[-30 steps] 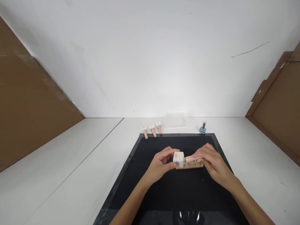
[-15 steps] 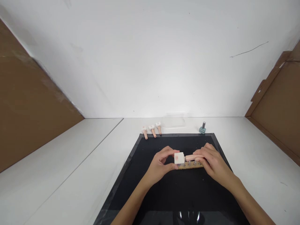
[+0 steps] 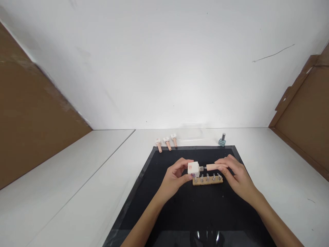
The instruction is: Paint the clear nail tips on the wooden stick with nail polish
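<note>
My left hand [image 3: 177, 175] grips a white, square nail polish bottle [image 3: 193, 168] tilted on its side, its neck facing right. Between the fingers of my right hand [image 3: 235, 174] is the long pink nail polish cap [image 3: 212, 167]. The cap stands a little apart from the neck, with its thin brush stem still reaching into the bottle. Just below both lies a narrow tan strip [image 3: 207, 182] carrying several clear nail tips on small stands. Part of the strip's left end is close under my left thumb.
Several pink-capped white nail polish bottles [image 3: 167, 143] lie at the mat's far left corner. A teal bottle [image 3: 222, 140] with a silver cap stands at the far right. A clear flat tray [image 3: 190, 134] rests behind the black mat [image 3: 180, 212]. Cardboard walls flank both sides.
My right hand has drawn the pink cap off the bottle's neck, baring part of the brush stem. The bottle has moved slightly up and left, uncovering the strip.
</note>
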A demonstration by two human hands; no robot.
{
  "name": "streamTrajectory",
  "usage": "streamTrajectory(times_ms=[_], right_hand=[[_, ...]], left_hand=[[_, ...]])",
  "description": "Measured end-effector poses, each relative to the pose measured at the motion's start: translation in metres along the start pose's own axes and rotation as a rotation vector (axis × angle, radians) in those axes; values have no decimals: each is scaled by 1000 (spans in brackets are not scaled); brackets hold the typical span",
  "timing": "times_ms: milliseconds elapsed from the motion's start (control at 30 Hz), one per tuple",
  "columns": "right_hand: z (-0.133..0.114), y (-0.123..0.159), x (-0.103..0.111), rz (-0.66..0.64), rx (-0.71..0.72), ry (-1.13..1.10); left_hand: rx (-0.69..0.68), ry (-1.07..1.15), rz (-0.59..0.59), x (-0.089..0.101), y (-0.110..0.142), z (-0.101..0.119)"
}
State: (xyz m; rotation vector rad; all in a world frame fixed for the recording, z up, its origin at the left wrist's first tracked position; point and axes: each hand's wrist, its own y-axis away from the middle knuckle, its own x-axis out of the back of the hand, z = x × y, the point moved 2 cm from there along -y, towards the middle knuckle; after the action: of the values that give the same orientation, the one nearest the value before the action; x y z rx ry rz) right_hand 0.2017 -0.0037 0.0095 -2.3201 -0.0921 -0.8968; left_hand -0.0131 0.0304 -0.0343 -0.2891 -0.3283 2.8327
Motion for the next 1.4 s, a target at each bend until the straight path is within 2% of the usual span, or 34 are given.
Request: streamTrajectory(times_ms=[233,433,567,767,1167,1400], right_hand=[[5,2,8,193,-87,-109],[1,3,13,252,-148,-260],[2,4,10,237,-194,-383],[2,2,3,226,-264,-520],[-1,2,2,180,-251,-493],[-9,1,6,224,-94,-249]], left_hand=[[44,95,152,8,0,4],[126,95,218,6,-2,4],[152,142,220,5,-2,5],[156,258,146,5,0,6],[174,271,78,4,2,7],[189,273,70,3,2,9]])
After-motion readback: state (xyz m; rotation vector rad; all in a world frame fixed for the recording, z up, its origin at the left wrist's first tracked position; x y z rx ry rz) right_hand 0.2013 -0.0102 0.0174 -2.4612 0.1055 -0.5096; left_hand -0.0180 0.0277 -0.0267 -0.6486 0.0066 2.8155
